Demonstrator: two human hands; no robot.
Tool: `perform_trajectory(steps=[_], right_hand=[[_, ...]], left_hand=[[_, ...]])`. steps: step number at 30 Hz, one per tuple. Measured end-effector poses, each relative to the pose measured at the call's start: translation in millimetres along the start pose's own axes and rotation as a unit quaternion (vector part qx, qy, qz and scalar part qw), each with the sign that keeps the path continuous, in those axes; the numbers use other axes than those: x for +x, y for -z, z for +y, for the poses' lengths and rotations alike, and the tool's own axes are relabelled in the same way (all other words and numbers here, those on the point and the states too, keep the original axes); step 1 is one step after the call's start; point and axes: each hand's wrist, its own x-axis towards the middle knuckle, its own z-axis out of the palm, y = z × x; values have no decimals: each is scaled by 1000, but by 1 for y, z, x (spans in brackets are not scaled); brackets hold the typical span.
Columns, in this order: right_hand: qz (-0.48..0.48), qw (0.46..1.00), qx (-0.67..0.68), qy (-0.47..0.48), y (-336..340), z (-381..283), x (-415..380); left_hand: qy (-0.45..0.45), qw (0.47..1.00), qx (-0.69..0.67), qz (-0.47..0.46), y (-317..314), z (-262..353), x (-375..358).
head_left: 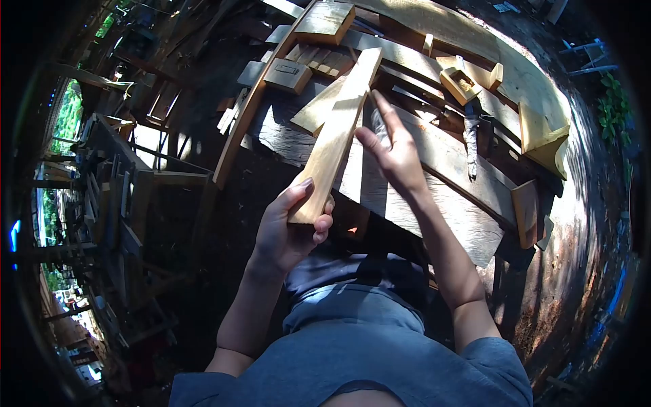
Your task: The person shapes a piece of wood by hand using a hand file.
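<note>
Pale yellow-tan wooden slat (pixel 337 136) with fine straight grain, grey weathered desk (pixel 434 169) planks streaked with sunlight, honey-yellow wood offcuts (pixel 542 136), slate-blue shirt (pixel 380 353), dark brown earthen floor (pixel 569 285), green foliage (pixel 614 102)

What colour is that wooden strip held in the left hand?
Pale yellowish tan, bare wood, seen in the head view: wooden strip, left hand.

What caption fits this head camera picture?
Left hand grips a wooden slat; right hand touches its edge above a workbench.

The wooden slat's (pixel 336 136) lower end is hidden inside the left hand (pixel 288 227).
</note>
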Motion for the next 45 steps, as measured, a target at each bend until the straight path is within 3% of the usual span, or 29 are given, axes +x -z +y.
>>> perform_trajectory(steps=[3, 4, 5, 7, 10, 12, 15, 16, 19, 20, 21, 23, 24, 27, 30, 33, 34, 35, 37, 38, 39, 42, 43, 45], right_hand=[[-33, 964, 238, -114, -23, -21, -22], [-15, 981, 126, -145, -21, -5, -22], [-17, 982, 125, -144, -17, -6, -23], [-21, 943, 234, -236, -18, -10, -24], [-6, 937, 271, -219, -24, -19, -26], [-12, 940, 259, -223, -26, -24, -27], [-22, 953, 286, -101, -37, -25, -37], [-49, 967, 221, -113, -32, -21, -41], [-54, 960, 221, -165, -18, -31, -43], [-33, 953, 216, -212, -12, -30, -41], [17, 977, 166, -134, -9, -20, -41], [21, 993, -19, -114, 10, 0, -41], [6, 992, -8, -123, 13, -7, -45], [-48, 988, -146, -28, 17, -35, -66], [-63, 989, -131, -24, 14, -35, -81], [-32, 990, -140, -14, 11, -29, -79], [2, 989, -133, 66, 7, -21, -73], [4, 989, -135, 63, 7, -25, -71], [-24, 988, -139, -60, 8, -38, -67], [4, 987, -159, 15, 5, -31, -61], [6, 987, -157, 15, 5, -33, -60], [-83, 968, -220, 87, 8, -56, -60], [-138, 954, -257, 77, 7, -72, -63], [-141, 942, -296, 66, 6, -73, -60]], left_hand=[[0, 1000, 26, 14, 1, -7, 3], [2, 1000, 25, 13, 2, -11, 3], [3, 1000, 22, 16, 3, -13, 4], [12, 999, 13, 28, 3, -15, 4], [31, 999, -38, 20, 9, -19, 8], [54, 990, -119, -48, 12, -19, 10], [64, 982, -165, -67, 18, -21, 12], [62, 981, -168, -70, 17, -21, 13], [56, 990, -122, -30, 6, -18, 6], [40, 997, -61, 24, -11, -12, -3], [23, 997, 0, 76, -20, -9, -7], [24, 998, -20, 60, -7, -6, -11], [44, 995, -88, 8, 8, -6, -8], [84, 961, -238, -114, 34, -3, -6], [81, 951, -269, -128, 27, 1, -3], [55, 964, -249, -72, 8, 1, 3], [49, 965, -246, -82, 5, 2, 5], [46, 965, -243, -90, 1, 1, 6], [48, 959, -260, -100, 0, 0, 6], [57, 939, -320, -116, 2, 0, 7], [64, 915, -377, -131, 3, 1, 8], [52, 928, -343, -135, 4, 4, 8], [41, 939, -312, -141, 4, 3, 7], [40, 938, -306, -158, 4, 3, 8]])
